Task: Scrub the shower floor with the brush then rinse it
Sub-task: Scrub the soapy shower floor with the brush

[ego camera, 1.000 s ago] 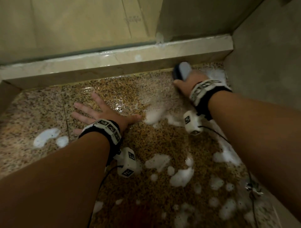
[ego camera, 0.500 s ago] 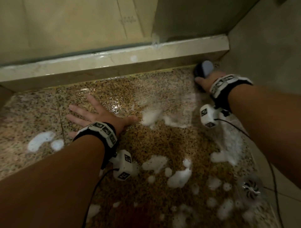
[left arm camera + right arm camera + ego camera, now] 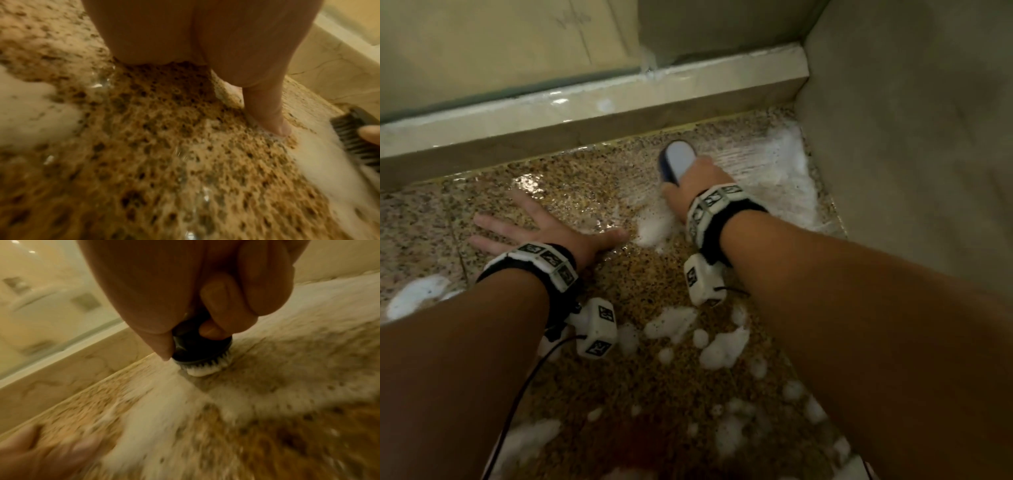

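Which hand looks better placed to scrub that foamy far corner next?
The right hand, I'd say: it already grips the brush, bristles down on the shower floor beside the foam. The left hand lies flat, propping the person.

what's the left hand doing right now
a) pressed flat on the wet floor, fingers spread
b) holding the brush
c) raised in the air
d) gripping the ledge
a: the left hand lies flat with fingers spread on the floor, while the right hand holds the brush.
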Motion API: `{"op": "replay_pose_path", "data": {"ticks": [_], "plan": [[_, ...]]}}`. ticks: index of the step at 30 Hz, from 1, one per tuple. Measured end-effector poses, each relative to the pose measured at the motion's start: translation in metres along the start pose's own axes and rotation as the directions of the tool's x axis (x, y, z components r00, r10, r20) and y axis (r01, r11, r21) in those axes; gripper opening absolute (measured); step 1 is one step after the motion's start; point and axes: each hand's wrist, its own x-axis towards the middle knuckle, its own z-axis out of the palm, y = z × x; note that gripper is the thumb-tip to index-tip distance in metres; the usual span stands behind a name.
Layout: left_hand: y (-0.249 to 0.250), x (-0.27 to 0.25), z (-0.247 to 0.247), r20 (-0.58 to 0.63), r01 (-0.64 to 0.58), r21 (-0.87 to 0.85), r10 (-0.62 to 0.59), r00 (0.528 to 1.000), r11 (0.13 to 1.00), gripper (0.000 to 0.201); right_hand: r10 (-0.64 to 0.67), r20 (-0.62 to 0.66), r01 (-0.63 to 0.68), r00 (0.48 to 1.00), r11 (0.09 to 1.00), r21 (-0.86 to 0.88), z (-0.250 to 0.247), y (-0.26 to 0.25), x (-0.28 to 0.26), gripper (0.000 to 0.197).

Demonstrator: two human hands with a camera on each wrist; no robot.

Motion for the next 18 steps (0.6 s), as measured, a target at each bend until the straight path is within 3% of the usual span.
{"op": "replay_pose_path", "data": {"ticks": [6,11,15,18], "plan": [[-0.002,-0.006,0.001,-0.025,-0.02,0.032,0.02,0.999,0.999,0.169,-0.019,-0.025,0.019,1.0,1.0,0.016,0.004,0.029,-0.015,0.067],[-0.004,-0.009,0.001,-0.024,-0.031,0.019,0.031,0.999,0.999,0.169,0.161,-0.134,-0.165,0.978,0.986,-0.013,-0.042,0.119,-0.001,0.082],[-0.002,-0.012,0.0,-0.03,-0.033,-0.015,0.032,0.999,0.999,0.166,0.241,-0.179,-0.251,0.954,0.967,-0.036,-0.063,0.183,0.007,0.076],[-0.002,-0.009,0.001,-0.065,-0.048,-0.044,0.045,0.997,0.998,0.168,0.336,-0.165,-0.345,0.927,0.938,-0.023,-0.064,0.203,0.005,0.078]]}}
